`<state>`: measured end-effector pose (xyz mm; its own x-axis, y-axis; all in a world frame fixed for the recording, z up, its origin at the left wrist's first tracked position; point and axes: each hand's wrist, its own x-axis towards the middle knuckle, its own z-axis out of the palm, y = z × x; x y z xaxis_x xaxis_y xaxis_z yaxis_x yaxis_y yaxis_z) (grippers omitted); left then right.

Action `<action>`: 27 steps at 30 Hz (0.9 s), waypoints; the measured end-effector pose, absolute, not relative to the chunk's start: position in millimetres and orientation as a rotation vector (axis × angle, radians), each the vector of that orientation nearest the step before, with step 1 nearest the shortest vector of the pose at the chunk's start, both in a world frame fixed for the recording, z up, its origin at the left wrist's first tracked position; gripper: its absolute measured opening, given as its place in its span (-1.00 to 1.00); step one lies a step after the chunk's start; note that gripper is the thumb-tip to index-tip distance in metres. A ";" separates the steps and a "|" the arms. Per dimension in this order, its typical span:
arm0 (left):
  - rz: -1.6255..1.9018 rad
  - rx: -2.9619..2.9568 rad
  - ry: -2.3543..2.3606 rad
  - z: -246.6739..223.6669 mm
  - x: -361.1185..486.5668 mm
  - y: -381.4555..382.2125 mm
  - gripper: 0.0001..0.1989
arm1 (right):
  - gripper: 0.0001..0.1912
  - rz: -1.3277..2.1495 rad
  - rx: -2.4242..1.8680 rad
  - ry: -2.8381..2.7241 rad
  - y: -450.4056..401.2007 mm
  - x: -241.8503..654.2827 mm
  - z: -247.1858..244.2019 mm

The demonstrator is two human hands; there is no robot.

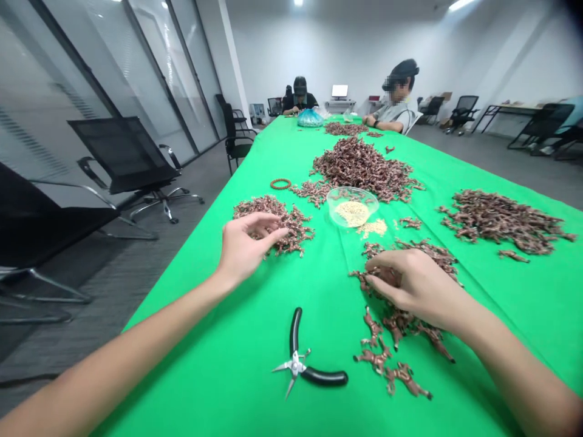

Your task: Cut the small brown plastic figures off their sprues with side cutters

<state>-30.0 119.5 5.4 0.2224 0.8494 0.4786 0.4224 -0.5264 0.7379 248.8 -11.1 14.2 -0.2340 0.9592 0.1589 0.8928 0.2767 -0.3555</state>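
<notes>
My left hand [248, 246] hovers at the near edge of a pile of small brown toy horses [296, 227]. Its thumb is apart from the curved fingers, and nothing shows in its grasp. On the right, my right hand [421, 285] reaches into another heap, fingers and thumb curled around a brown toy horse [359, 279]; the fingers partly hide it. Loose toy horses [407, 379] lie just below that hand. Between my forearms rest pliers [295, 364] with black handles, their jaws spread.
A clear plastic bowl [353, 209] holds pale small pieces, with more spilled beside it [373, 228]. Larger toy horse piles stand behind [359, 167] and at right [505, 221]. A brown ring [280, 184] lies on the green cloth [204, 340]. A person [398, 109] sits at the right side.
</notes>
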 end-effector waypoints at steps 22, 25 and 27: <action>0.491 2.496 0.898 -24.0 70.7 55.4 -0.45 | -0.83 0.117 -1.483 -1.868 -6.3 243.5 5.4; 0.577 2.388 0.915 -24.7 68.5 61.7 -0.45 | -0.83 0.120 -1.472 -1.867 -5.9 243.0 3.3; 0.623 2.355 0.926 -23.9 63.7 64.6 -0.47 | -0.83 0.126 -1.466 -1.868 -5.8 242.7 2.7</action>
<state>63.7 64.6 -23.9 0.6587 0.7195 0.2202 0.4754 -0.6247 0.6194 242.7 -5.8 2.7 -0.0672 0.8708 0.4871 0.7975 0.3403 -0.4982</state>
